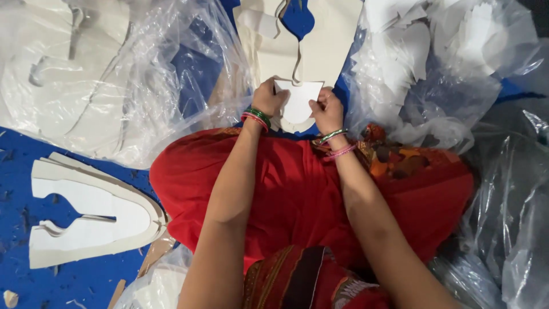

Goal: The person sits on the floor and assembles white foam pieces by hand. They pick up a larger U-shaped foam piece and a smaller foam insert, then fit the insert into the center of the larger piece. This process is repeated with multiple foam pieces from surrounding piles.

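A: Hands?

B: Both up front, past the knees. Left hand (267, 97) & right hand (327, 109) each pinch one side of a small white cutout (298, 102), fingers closed tight on its edges. Bangles on both wrists.

A: Where's the cutout exactly?

B: Held between the 2 hands, just above the red cloth (297, 189) over the lap. It sits right at the lower end of a big cream sheet (320, 46), which has a curvy slit & hole cut thru it, blue showing behind. Can't tell if cutout is still joined to the sheet or just lying over it.

A: Around them?

B: Blue floor (80, 286) w/ small scraps. Left side: stack of arch-shaped white pieces (91, 214), each w/ a keyhole slot, well apart from the hands. Upper left: clear plastic bag (114, 86) over more pale sheets. Upper right: another plastic bag (434, 68) full of white offcuts, near the right hand. More clear plastic (509, 217) down the right edge.
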